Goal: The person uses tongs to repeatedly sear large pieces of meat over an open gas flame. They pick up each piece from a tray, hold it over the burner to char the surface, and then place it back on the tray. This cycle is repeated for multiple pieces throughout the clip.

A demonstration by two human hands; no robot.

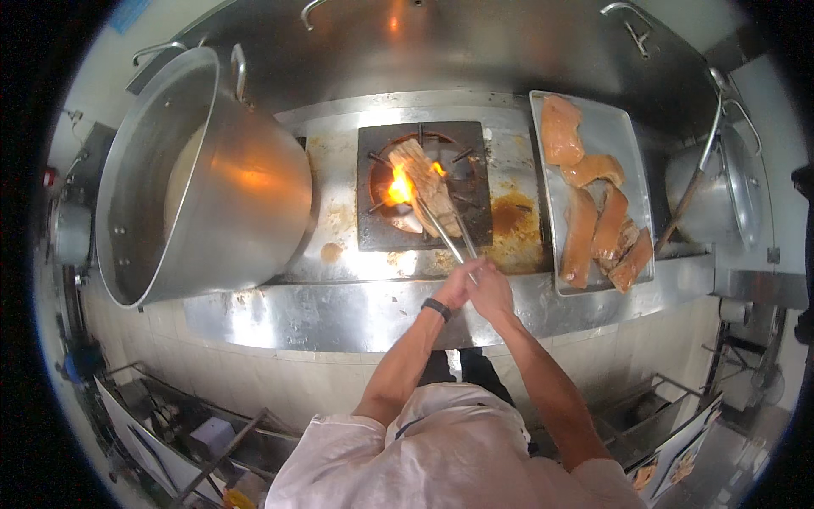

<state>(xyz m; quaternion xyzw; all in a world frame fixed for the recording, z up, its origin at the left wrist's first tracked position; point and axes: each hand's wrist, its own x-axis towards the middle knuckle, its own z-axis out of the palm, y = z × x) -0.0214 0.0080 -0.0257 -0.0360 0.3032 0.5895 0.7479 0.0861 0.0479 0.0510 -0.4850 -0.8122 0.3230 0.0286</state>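
Both my left hand (454, 287) and my right hand (493, 291) are closed around the handle end of metal tongs (445, 237), close together. The tongs reach forward and grip the near part of a slab of meat (423, 181), one arm on each side of it. That slab lies over a square black gas burner (375, 235), tilted from upper left to lower right. Orange flame (400, 186) licks up at its left edge, and a smaller flame (438, 168) shows on its right. The side of the meat facing me looks pale brown and ridged.
Left of the burner stands a large aluminium stockpot (261, 191) with pale contents. On the right, a metal tray (607, 137) holds several pieces of meat with glossy skin (580, 235). Farther right are a lidded pot (699, 184) and a long-handled utensil (690, 188). Taps (311, 13) jut from the back panel.
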